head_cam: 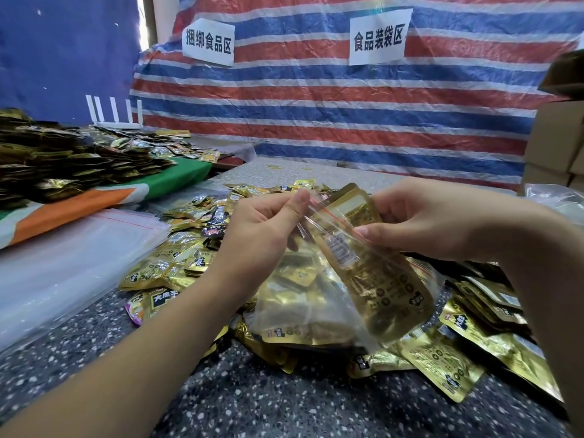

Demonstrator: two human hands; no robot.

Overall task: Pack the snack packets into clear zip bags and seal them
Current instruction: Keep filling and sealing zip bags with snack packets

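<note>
Desk: a speckled grey desk [240, 403] fills the foreground, with both forearms reaching in over it.
Loose packets: gold snack packets [442, 365] lie heaped on the desk below and around the hands.
Filled bag: a clear bag of packets [294, 311] rests on the heap under the hands.
Zip bag: a clear zip bag [373, 279] with a red strip near its mouth is held up above the heap, tilted, a gold packet [357, 210] partly inside and its top sticking out of the mouth.
Left hand: the left hand [262, 222] pinches the bag's mouth edge, thumb and fingers curled on the plastic.
Right hand: the right hand [420, 216] holds the gold packet, thumb pressed on its face through the bag.
Spare bags: a stack of empty clear bags [72, 254] lies left on the desk.
Far left: a dark-gold packet pile [63, 159] sits on green-and-orange cloth [177, 178].
Backdrop: a striped tarp [347, 121] carries two paper signs [379, 36].
</note>
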